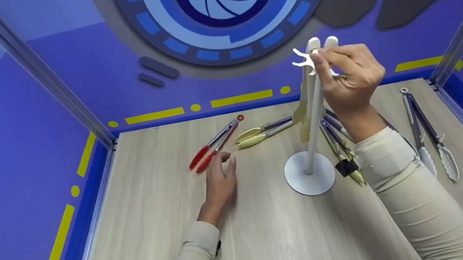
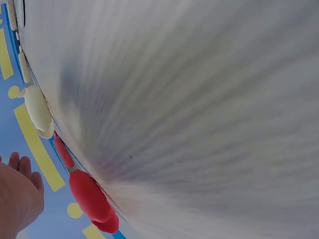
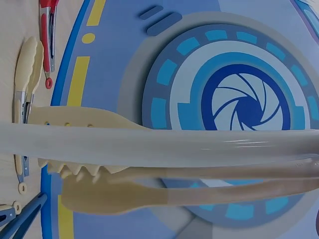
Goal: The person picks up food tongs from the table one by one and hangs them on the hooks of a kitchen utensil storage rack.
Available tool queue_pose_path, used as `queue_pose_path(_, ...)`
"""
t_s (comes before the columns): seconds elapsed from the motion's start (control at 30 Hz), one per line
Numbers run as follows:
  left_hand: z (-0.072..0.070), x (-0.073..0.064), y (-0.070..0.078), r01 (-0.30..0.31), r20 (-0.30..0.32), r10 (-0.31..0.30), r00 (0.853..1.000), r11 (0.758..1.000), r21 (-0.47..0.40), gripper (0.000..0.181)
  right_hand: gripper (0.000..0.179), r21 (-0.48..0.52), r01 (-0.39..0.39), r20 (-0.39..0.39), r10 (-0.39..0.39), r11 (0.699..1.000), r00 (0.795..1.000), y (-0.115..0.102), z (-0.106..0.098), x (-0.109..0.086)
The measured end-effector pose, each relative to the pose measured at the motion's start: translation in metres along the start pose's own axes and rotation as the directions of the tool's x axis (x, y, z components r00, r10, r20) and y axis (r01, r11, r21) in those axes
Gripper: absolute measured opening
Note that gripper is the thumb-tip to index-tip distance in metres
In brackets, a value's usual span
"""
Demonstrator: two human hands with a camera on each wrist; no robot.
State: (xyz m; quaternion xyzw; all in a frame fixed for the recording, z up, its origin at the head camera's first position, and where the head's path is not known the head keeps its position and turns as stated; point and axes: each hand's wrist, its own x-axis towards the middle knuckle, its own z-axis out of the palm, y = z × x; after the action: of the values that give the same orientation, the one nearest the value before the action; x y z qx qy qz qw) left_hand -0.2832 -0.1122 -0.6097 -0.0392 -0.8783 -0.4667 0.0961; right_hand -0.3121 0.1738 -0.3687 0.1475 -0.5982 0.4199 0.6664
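Note:
A white utensil stand [image 1: 316, 110] rises from a round base [image 1: 312, 186] on the table. My right hand [image 1: 350, 73] is at its top, with thumb and fingers pinching by the white hooks [image 1: 304, 61]. Cream kitchen utensils hang along the pole. In the right wrist view, a slotted, toothed utensil [image 3: 89, 117] is partly behind the pole [image 3: 199, 148], and a second cream utensil head [image 3: 109, 196] hangs beside it. Low over the table, my left hand [image 1: 220, 179] has loosely bent fingers close to the red tips of the red tongs [image 1: 215, 145]; nothing is in its grasp.
Cream-tipped tongs [image 1: 256, 136] lie left of the pole. More cream-tipped tongs [image 1: 333, 138] lie partly under my right forearm. Grey-tipped, dark-handled tongs [image 1: 433, 137] rest at the right. Blue panels [image 1: 75, 81] and metal posts [image 1: 46, 77] enclose the table.

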Motion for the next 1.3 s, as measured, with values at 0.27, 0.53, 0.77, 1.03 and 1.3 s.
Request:
queue_pose_path(0.27, -0.003, -0.001, -0.004, 0.027, -0.012, -0.027, 1.000, 1.000, -0.015, 0.035, 0.013, 0.008, 0.041, -0.015, -0.041, 0.999, 0.999, 0.002, -0.001, -0.001)
queue_pose_path(0.53, -0.007, -0.001, -0.006, 0.012, -0.014, -0.012, 1.000, 1.000, -0.021, 0.035, 0.033, -0.026, 0.066, -0.044, -0.067, 0.997, 0.997, 0.002, -0.001, -0.002)
queue_pose_path(0.77, -0.009, -0.003, -0.014, -0.008, -0.044, 0.007, 0.999, 0.999, -0.034, 0.032, 0.056, -0.031, 0.058, -0.066, -0.060, 0.998, 0.996, 0.002, 0.003, -0.007)
queue_pose_path(1.03, -0.006, -0.002, -0.015, 0.016, -0.022, -0.017, 1.000, 0.999, -0.036, 0.034, 0.010, -0.005, -0.024, -0.054, 0.024, 1.000, 0.998, 0.002, 0.002, -0.008)
queue_pose_path(1.3, -0.006, 0.002, -0.015, 0.035, -0.049, -0.036, 0.998, 0.999, -0.026, 0.031, 0.010, -0.039, -0.066, -0.052, 0.064, 0.997, 0.997, -0.006, 0.005, -0.009)
